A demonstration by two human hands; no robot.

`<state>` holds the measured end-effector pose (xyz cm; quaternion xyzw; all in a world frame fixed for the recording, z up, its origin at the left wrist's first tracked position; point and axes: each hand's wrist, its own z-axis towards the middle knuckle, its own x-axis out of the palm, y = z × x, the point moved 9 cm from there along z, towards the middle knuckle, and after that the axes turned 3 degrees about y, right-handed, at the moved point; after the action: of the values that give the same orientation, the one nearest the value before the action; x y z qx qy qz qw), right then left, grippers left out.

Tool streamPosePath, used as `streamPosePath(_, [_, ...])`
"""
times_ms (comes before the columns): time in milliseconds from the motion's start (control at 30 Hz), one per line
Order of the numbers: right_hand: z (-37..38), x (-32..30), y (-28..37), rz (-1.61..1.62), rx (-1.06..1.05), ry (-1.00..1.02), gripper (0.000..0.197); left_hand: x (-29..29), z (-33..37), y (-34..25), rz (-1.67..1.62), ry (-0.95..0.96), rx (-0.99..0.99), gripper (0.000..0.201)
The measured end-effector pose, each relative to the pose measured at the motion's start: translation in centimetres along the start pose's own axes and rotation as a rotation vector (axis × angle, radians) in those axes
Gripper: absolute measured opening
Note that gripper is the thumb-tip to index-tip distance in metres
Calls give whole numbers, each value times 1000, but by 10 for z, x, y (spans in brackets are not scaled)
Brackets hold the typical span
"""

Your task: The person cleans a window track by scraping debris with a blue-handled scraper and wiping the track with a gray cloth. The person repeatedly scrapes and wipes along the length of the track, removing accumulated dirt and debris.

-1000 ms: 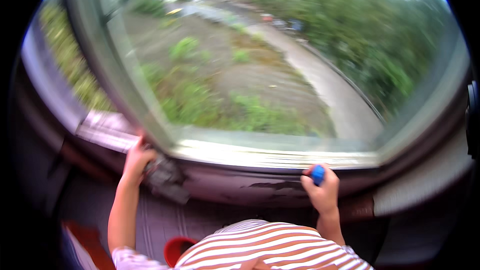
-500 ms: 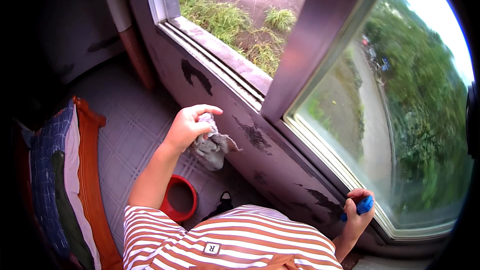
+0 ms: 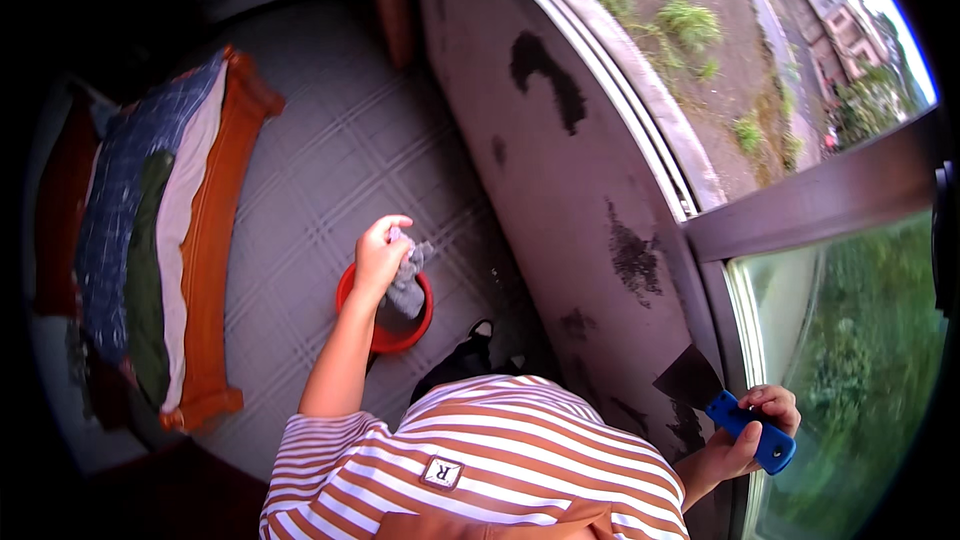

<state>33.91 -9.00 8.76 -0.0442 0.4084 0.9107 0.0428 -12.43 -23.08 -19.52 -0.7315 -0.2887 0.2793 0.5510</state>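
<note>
My left hand (image 3: 376, 266) is closed on a crumpled grey cloth (image 3: 407, 292), which hangs down over a red bucket (image 3: 429, 324) on the floor. Dark contents show inside the bucket, partly hidden by the cloth and hand. Over at the right, my right hand (image 3: 733, 452) grips the blue handle of a scraper (image 3: 727, 410). Its wide dark blade points up and left, in front of the wall beneath the window. The lower corner of the closed window pane (image 3: 850, 370) lies beside that hand.
A purplish wall (image 3: 560, 200) with dark peeling patches runs under the window opening, whose sill track (image 3: 610, 70) leads to a frame post (image 3: 800, 165). On the left stands a bed with an orange wooden footboard (image 3: 215, 200). A shoe (image 3: 482, 328) shows near the bucket.
The view has swung rightward and down. My left hand has carried the cloth from beside the wall to over the bucket. In my right hand, the scraper has turned and its blade now shows.
</note>
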Motion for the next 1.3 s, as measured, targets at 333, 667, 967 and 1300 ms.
streamPosePath(333, [3, 28, -36, 83, -6, 112, 50, -73, -59, 61, 34, -311, -53, 31])
streamPosePath(667, [3, 73, -69, 198, 79, 244, 60, -109, -95, 94, 109, -441, -82, 26])
streamPosePath(967, [25, 131, -39, 178, -71, 248, 36, -141, -60, 195, 104, -447, -283, 25])
streamPosePath(1300, [47, 129, 11, -116, -311, -27, 36, -131, 9, 196, 158, -288, -334, 23])
